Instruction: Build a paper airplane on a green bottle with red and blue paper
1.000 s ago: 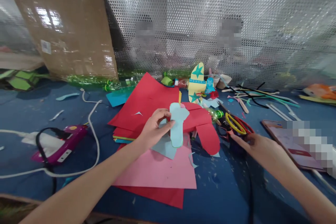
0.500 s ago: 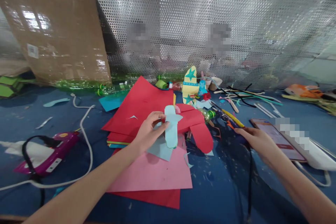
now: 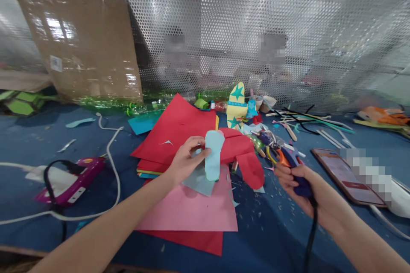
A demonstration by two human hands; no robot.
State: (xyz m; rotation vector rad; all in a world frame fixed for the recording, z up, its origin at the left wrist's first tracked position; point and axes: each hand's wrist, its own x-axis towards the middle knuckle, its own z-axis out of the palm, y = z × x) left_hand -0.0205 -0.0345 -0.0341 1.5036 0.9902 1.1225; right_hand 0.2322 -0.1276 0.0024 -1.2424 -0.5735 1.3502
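My left hand (image 3: 191, 157) pinches a light blue paper cutout (image 3: 213, 158) by its left edge, above the paper stack. A blue hot glue gun (image 3: 296, 170) with an orange trigger and a black cord is gripped in my right hand (image 3: 304, 190), off to the right. Yellow-handled scissors (image 3: 272, 155) lie by the gun's front, partly hidden. Just right of the cutout is a red paper shape (image 3: 243, 153) with a rounded lobe, wrapped around a green plastic bottle (image 3: 257, 141). Underneath my left hand are pink paper (image 3: 192, 213) and red paper sheets (image 3: 179, 123).
A phone (image 3: 347, 177) and a white power bank-like block (image 3: 397, 198) sit at right. On the left are a purple power strip (image 3: 72, 179) and a white cable (image 3: 117, 175). Cardboard (image 3: 96, 51) leans on the perforated metal screen (image 3: 224, 30). A yellow starred paper rocket shape (image 3: 236, 102) stands behind.
My right hand has picked up the glue gun from the table and drawn it back and upright. The left hand still holds the cutout, turned slightly. The view has shifted a little left.
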